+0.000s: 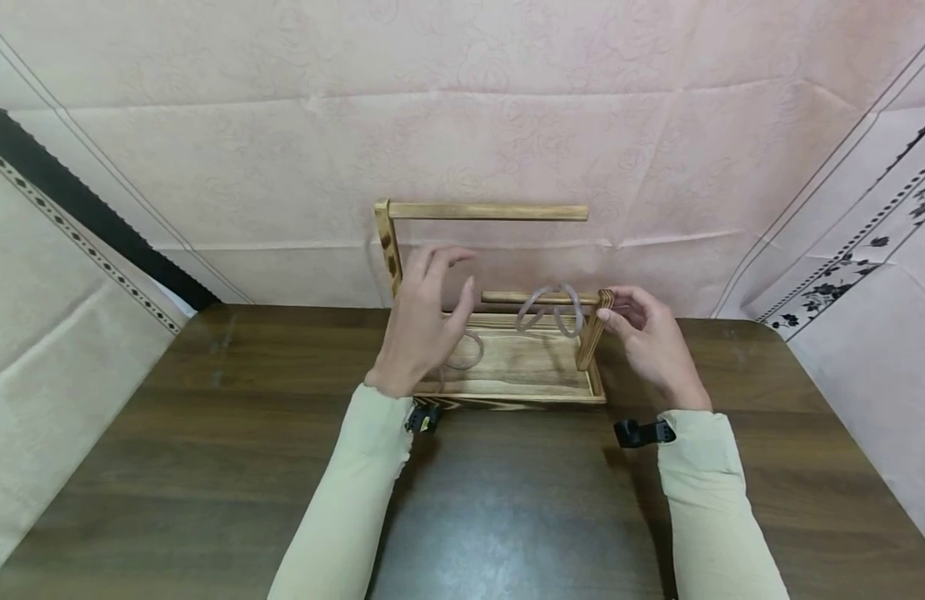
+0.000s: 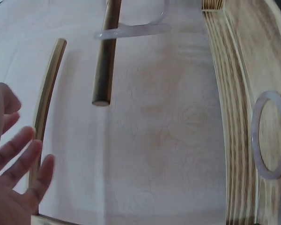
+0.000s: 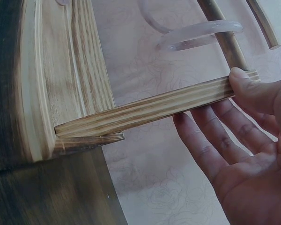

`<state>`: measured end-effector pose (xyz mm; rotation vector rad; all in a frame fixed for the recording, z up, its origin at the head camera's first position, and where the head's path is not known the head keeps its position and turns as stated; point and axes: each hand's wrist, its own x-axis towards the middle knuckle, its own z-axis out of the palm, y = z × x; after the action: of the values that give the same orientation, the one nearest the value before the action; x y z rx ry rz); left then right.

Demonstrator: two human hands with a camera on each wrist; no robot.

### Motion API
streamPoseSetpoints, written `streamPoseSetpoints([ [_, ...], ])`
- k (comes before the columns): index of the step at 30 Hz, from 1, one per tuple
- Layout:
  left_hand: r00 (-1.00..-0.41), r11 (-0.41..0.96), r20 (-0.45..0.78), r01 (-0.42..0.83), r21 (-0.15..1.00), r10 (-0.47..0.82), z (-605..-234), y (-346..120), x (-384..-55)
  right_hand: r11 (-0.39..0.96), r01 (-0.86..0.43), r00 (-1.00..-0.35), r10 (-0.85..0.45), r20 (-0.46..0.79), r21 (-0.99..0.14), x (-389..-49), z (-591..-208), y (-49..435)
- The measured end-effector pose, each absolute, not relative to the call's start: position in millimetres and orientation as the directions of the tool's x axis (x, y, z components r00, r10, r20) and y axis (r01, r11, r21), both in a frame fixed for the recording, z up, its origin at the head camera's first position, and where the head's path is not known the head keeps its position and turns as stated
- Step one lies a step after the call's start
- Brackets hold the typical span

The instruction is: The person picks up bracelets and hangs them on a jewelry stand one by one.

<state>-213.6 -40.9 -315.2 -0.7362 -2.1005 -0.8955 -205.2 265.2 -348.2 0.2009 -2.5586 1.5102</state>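
Observation:
A wooden display rack stands on the table, with a shallow tray as its base. My right hand grips the top of its short right post, thumb on one side and fingers on the other. Two pale translucent bangles hang on the short bar that runs from this post. Above the tray's left side my left hand is raised with loosely bent fingers and holds nothing. It partly hides the taller left post. Two more bangles lie in the tray near that hand.
The rack's upper bar reaches rightward from the tall post and ends free. Behind the brown wooden table hangs a pale pink patterned cloth. White printed cloth borders the right side.

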Motion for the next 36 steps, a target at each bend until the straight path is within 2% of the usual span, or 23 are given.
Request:
streamPoseSetpoints([
  [8, -0.499, 0.539, 0.863, 0.750, 0.384, 0.081, -316, -55, -219, 0.468, -0.208, -0.975, -0.032, 0.218, -0.859, -204, -348, 264],
  [20, -0.527, 0.549, 0.840, 0.666, 0.504, -0.132, -317, -81, -228, 0.465, -0.191, -0.979, -0.032, 0.199, -0.865, -206, -349, 265],
  [23, -0.567, 0.552, 0.809, 0.630, 0.546, -0.153, -318, -89, -230, 0.461, -0.189, -0.980, -0.030, 0.198, -0.867, -205, -348, 265],
  [26, -0.641, 0.538, 0.755, 0.590, 0.602, -0.142, -319, -95, -230, 0.460, -0.192, -0.979, -0.031, 0.200, -0.867, -204, -347, 265],
  [32, -0.827, 0.519, 0.562, 0.471, 0.713, -0.023, -320, -107, -228, 0.474, -0.197, -0.978, -0.035, 0.206, -0.858, -205, -348, 265],
  [36, -0.899, 0.521, 0.435, 0.395, 0.757, 0.050, -326, -116, -231, 0.468, -0.194, -0.979, -0.034, 0.202, -0.862, -205, -347, 265],
])
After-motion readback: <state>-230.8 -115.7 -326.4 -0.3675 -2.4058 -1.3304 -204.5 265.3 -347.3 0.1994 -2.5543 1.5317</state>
